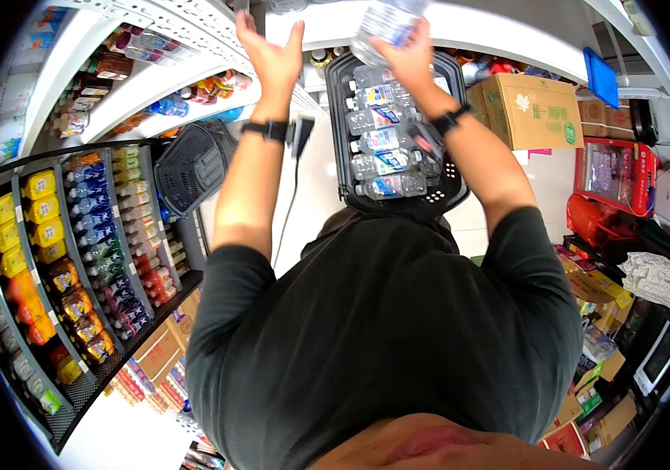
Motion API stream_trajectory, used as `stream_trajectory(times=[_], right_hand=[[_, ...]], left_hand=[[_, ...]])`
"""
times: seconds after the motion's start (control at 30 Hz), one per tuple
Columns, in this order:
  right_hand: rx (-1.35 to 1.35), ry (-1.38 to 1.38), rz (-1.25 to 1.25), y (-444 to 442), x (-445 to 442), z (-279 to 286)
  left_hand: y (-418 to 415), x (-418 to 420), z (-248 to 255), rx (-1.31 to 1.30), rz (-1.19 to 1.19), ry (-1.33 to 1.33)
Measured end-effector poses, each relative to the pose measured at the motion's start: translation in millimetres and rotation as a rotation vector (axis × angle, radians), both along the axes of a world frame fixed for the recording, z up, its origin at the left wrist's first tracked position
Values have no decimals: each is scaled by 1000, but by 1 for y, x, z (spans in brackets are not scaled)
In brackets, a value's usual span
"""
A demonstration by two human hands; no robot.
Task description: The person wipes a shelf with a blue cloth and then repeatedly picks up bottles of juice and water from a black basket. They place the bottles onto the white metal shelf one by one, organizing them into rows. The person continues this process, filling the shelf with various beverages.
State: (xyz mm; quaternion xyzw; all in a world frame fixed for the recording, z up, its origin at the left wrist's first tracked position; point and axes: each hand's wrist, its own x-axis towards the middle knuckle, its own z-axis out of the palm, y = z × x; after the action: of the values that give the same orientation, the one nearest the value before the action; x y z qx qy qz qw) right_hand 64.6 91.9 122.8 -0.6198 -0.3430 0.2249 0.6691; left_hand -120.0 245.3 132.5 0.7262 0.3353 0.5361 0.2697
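Observation:
My right hand (410,63) grips a clear plastic bottle (387,26), slightly blurred, over the far end of a black plastic shopping basket (394,205). Several labelled clear bottles (383,140) lie on their sides in that basket, caps mostly to the left. Raised beside the perforated white shelf upright (194,41), my left hand (270,56) is empty, its thumb and fingers spread. A white shelf board (323,26) runs in front of both hands. At the top edge, part of another clear container (288,6) shows on it.
A second black basket (194,167) is at left, near a drinks rack (129,270). A black cord (294,205) hangs by my left forearm. To the right are a cardboard carton (538,111), a blue panel (600,77) and a red-framed case (617,176).

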Motion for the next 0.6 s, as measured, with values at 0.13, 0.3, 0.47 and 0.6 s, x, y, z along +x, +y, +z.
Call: stream_trajectory(times=[0.13,0.3,0.47,0.6], right_hand=[[74,301,168,-134,52,0],[-37,665,-20,-267,74,-2],[-249,309,18,-295,81,-10],[-464,-367,169,-254,85,-17]], left_hand=[[50,54,-3,139,432,243],[72,85,13,-79,372,49],[73,87,4,267,435,7],[74,87,14,3,207,29]])
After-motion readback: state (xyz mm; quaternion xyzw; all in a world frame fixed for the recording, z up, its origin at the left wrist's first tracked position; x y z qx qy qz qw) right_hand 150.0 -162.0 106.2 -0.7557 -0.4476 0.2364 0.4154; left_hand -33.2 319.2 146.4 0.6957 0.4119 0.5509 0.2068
